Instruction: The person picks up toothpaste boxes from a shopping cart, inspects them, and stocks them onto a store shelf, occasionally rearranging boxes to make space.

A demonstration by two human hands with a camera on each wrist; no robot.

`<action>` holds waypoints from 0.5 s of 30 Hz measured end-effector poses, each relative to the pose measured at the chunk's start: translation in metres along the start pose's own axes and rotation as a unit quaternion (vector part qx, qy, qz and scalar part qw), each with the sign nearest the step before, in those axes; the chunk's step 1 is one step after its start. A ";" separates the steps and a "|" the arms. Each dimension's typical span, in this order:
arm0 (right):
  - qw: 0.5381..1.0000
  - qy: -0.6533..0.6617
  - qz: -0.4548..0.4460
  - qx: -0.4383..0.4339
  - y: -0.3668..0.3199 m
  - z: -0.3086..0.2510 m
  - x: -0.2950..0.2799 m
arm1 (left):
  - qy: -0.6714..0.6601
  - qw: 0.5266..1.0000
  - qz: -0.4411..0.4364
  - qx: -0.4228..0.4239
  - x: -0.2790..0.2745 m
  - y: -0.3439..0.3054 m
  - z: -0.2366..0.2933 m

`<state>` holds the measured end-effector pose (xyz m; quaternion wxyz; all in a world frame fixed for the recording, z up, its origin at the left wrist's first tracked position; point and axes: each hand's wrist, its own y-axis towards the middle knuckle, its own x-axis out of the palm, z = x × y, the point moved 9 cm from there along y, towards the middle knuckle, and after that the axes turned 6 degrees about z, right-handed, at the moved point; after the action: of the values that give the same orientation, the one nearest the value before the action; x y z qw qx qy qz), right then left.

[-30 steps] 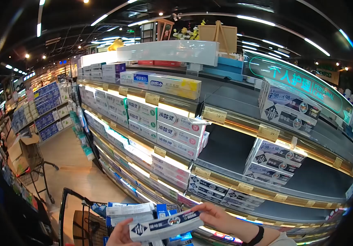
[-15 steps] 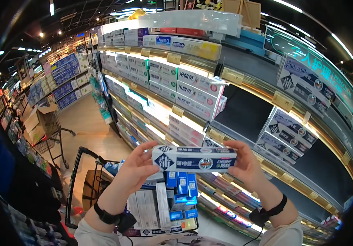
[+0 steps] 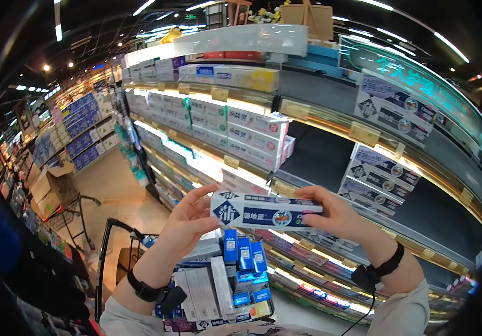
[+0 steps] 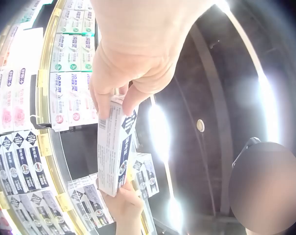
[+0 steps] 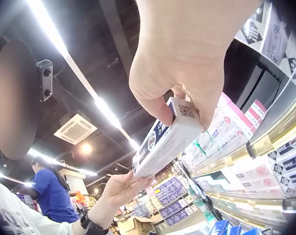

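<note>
A long white and navy toothpaste box (image 3: 257, 219) is held level in front of the chest, its printed face toward me. My left hand (image 3: 185, 221) pinches its left end between thumb and fingers. At the other end, my right hand (image 3: 339, 215) grips with the thumb below and fingers over the top. The left wrist view shows the white side of the toothpaste box (image 4: 110, 152) with small print. In the right wrist view, a square code marks the end of the box (image 5: 186, 111). Below the hands, a shopping cart (image 3: 104, 246) carries white boxes (image 3: 196, 291) and blue boxes (image 3: 245, 255).
A tall lit shelf (image 3: 285, 106) with stacked toothpaste boxes runs along the right. Matching navy-and-white boxes (image 3: 383, 182) stand on it. Another cart with a cardboard box (image 3: 53, 187) stands in the left aisle. A person in blue (image 5: 55, 196) appears in the right wrist view.
The box has come up from low over the cart to chest height, turned from tilted to level. Both hands kept hold of its ends. The head view has shifted slightly.
</note>
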<state>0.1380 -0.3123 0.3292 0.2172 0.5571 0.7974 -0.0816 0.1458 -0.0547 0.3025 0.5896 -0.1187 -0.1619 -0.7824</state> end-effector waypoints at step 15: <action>0.890 -0.368 0.058 -0.263 0.066 -0.105 -0.002 | 0.081 0.969 -0.065 0.224 0.017 0.064 0.068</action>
<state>0.1732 -0.2511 0.4310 0.6376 0.4552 0.6190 -0.0555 0.2026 -0.0591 0.3788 0.5599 0.0908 -0.2925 -0.7699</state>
